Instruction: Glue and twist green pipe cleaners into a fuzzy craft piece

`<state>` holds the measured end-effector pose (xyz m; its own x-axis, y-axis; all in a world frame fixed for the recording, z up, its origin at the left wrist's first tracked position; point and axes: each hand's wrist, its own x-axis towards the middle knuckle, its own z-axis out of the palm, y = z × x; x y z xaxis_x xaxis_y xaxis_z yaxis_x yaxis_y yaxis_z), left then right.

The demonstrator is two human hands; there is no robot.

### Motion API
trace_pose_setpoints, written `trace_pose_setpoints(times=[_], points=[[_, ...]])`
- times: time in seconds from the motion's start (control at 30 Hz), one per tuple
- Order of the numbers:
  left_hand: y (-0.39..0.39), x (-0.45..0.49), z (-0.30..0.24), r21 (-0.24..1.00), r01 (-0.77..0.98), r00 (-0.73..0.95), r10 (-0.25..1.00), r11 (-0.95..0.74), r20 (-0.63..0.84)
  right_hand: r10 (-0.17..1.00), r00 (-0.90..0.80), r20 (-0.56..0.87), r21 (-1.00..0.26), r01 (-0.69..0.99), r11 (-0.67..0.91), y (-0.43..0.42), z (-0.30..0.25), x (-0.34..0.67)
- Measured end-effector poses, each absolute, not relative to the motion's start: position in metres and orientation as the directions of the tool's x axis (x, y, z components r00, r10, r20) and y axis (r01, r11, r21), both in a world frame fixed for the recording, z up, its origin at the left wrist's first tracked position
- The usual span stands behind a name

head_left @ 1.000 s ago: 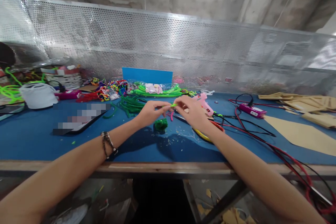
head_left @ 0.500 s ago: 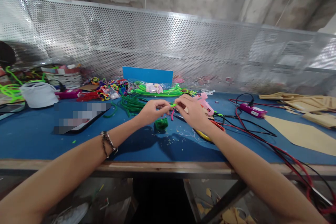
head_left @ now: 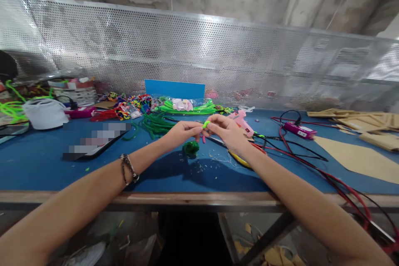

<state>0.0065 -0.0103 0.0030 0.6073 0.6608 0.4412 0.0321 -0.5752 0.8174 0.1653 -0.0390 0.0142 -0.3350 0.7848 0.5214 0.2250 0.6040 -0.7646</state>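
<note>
Both my hands meet above the middle of the blue table (head_left: 43,162). My left hand (head_left: 181,132) and my right hand (head_left: 227,129) pinch a short light-green pipe cleaner piece (head_left: 206,124) between their fingertips; a small pink piece hangs just below it. Under the hands a dark green fuzzy ball (head_left: 190,148) lies on the table. A pink glue gun (head_left: 243,121) rests just behind my right hand.
Green pipe cleaners (head_left: 157,122) and coloured bundles lie at the back. A phone (head_left: 93,139) and a white container (head_left: 45,113) sit left. Red and black cables (head_left: 299,153), a power strip (head_left: 299,131) and cardboard sheets (head_left: 358,158) lie right. A perforated metal screen (head_left: 218,58) stands behind.
My hands have drawn closer together, and the green piece between them now looks bent and shorter. The arms have stayed in place.
</note>
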Motion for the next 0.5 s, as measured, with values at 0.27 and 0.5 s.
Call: trace_pose_setpoints(times=[0.27,0.5], points=[[-0.017,0.010,0.008,0.807,0.218,0.459,0.787,-0.549,0.411,0.569,-0.411,0.712,-0.162,0.693,0.702,-0.038,0.016,0.171],[-0.013,0.011,-0.003,0.532,0.460,0.473,0.703,-0.711,0.531,0.565,-0.640,0.521,0.465,0.768,0.441,-0.046,0.011,0.161]])
